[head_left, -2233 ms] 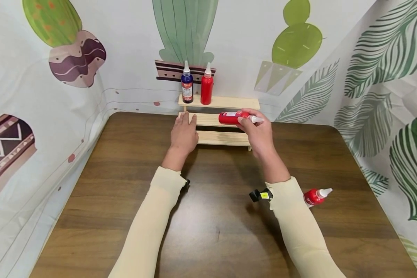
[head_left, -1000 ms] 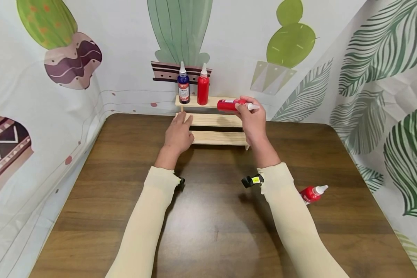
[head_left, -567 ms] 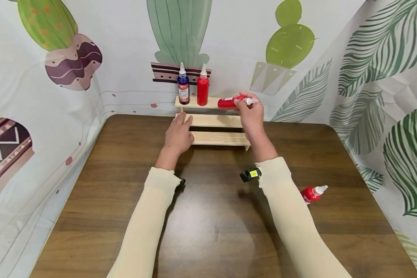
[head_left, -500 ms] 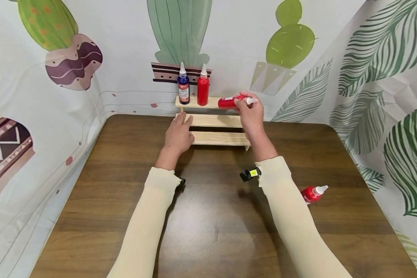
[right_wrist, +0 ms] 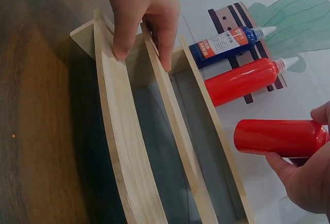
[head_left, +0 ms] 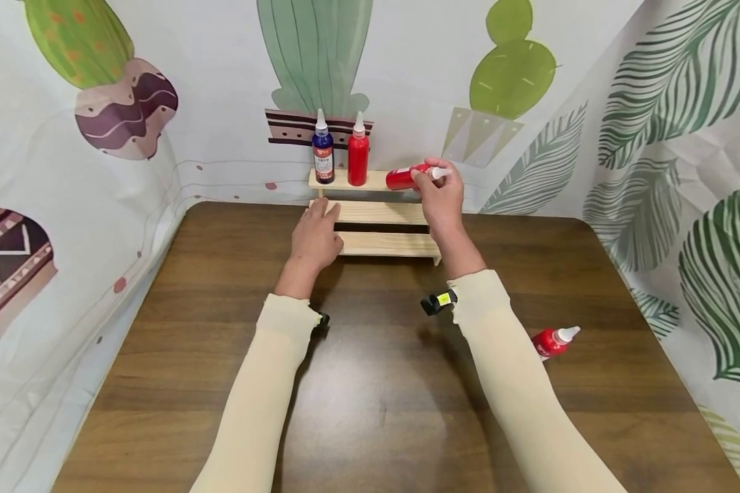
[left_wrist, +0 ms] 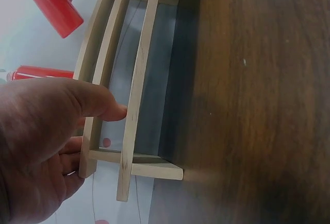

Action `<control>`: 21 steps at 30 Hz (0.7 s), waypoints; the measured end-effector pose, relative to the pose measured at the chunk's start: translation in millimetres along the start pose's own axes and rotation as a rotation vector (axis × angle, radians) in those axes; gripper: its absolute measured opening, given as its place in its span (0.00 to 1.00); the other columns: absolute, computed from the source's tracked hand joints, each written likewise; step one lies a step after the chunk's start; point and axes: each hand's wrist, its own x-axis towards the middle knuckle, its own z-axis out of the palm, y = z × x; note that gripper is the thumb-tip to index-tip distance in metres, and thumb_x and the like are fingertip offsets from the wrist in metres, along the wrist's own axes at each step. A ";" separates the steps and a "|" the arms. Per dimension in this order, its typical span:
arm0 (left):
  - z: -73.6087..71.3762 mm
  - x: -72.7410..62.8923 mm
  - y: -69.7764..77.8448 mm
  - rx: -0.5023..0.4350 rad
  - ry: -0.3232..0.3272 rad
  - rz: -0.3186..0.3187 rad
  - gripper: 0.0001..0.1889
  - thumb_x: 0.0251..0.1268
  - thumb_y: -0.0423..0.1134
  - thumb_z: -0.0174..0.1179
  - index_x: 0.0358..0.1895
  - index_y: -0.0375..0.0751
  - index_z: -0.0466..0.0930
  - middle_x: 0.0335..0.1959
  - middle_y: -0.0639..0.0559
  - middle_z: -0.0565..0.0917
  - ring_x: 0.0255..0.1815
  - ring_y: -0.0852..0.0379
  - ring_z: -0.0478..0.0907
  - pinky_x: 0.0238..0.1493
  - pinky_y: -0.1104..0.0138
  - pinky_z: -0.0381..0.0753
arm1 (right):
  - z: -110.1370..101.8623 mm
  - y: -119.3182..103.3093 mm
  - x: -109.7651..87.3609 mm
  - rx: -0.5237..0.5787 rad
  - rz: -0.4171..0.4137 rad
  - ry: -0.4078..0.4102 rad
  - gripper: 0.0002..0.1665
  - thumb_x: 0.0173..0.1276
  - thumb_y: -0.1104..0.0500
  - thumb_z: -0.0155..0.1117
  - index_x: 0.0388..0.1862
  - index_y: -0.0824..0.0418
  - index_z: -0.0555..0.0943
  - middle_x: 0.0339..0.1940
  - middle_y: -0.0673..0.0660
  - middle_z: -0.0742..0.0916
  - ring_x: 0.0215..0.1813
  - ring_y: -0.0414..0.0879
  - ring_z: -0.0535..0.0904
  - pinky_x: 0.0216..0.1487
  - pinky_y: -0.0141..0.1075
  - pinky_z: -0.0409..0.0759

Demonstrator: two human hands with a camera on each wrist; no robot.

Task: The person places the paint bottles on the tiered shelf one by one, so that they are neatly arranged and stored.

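Observation:
A three-tier wooden display rack (head_left: 382,212) stands at the back of the table. My left hand (head_left: 316,236) grips its left end, fingers over the middle tier and thumb against the lowest. My right hand (head_left: 442,195) pinches a red squeeze bottle (head_left: 401,179) near its neck. This bottle lies almost level, white nozzle to the right, beside the top tier; its base is apart from the wood in the right wrist view. Upright on the top tier's left half stand a blue squeeze bottle (head_left: 323,159) with a label and another red squeeze bottle (head_left: 358,159), both with white nozzles.
One more red squeeze bottle (head_left: 551,342) is on the table at the right, partly hidden by the right sleeve (head_left: 499,329). Behind the rack hangs a white cloth (head_left: 419,68) printed with cacti. The brown table (head_left: 370,383) spreads in front.
My right hand has raised the red bottle from in front of the middle tier to top-tier height and moved it slightly farther back. The left hand keeps its place on the rack.

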 end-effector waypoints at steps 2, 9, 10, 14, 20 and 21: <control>-0.7 0.5 -0.7 -0.011 0.005 -0.003 0.37 0.70 0.35 0.60 0.82 0.39 0.63 0.85 0.35 0.59 0.88 0.39 0.52 0.88 0.53 0.54 | 2.0 0.0 1.9 -0.008 -0.009 -0.002 0.26 0.73 0.64 0.67 0.67 0.70 0.75 0.48 0.55 0.85 0.55 0.45 0.84 0.65 0.45 0.86; -1.4 2.0 -1.7 -0.028 -0.001 -0.015 0.38 0.69 0.35 0.61 0.83 0.40 0.62 0.85 0.36 0.58 0.88 0.39 0.53 0.88 0.53 0.53 | 8.2 -3.0 8.1 -0.071 -0.038 -0.013 0.25 0.73 0.63 0.68 0.65 0.68 0.76 0.45 0.52 0.86 0.51 0.42 0.84 0.61 0.41 0.87; -1.6 1.9 -1.2 -0.028 -0.002 -0.017 0.38 0.69 0.35 0.61 0.83 0.40 0.63 0.85 0.36 0.58 0.88 0.39 0.52 0.88 0.53 0.53 | 8.8 -3.4 8.6 -0.083 -0.047 -0.018 0.25 0.73 0.63 0.68 0.66 0.68 0.76 0.45 0.52 0.86 0.51 0.42 0.83 0.59 0.39 0.87; -2.1 1.9 1.3 -0.019 -0.006 -0.021 0.38 0.69 0.35 0.61 0.83 0.40 0.63 0.85 0.36 0.58 0.88 0.39 0.54 0.88 0.54 0.53 | 11.6 -6.4 10.9 -0.121 -0.073 -0.038 0.26 0.73 0.64 0.68 0.66 0.70 0.75 0.45 0.53 0.86 0.51 0.42 0.82 0.54 0.31 0.85; -0.9 1.8 2.4 0.014 -0.024 -0.022 0.39 0.69 0.39 0.62 0.83 0.39 0.61 0.85 0.35 0.58 0.88 0.39 0.52 0.88 0.54 0.53 | 15.3 -6.7 16.7 -0.192 -0.084 -0.066 0.25 0.73 0.63 0.69 0.66 0.69 0.77 0.49 0.56 0.86 0.54 0.43 0.82 0.56 0.30 0.81; -0.6 1.6 2.1 0.021 -0.031 -0.022 0.40 0.69 0.41 0.63 0.83 0.39 0.60 0.85 0.35 0.57 0.88 0.39 0.52 0.88 0.54 0.53 | 15.6 -6.3 17.3 -0.209 -0.086 -0.072 0.25 0.73 0.63 0.69 0.66 0.68 0.77 0.50 0.56 0.86 0.54 0.43 0.82 0.56 0.30 0.81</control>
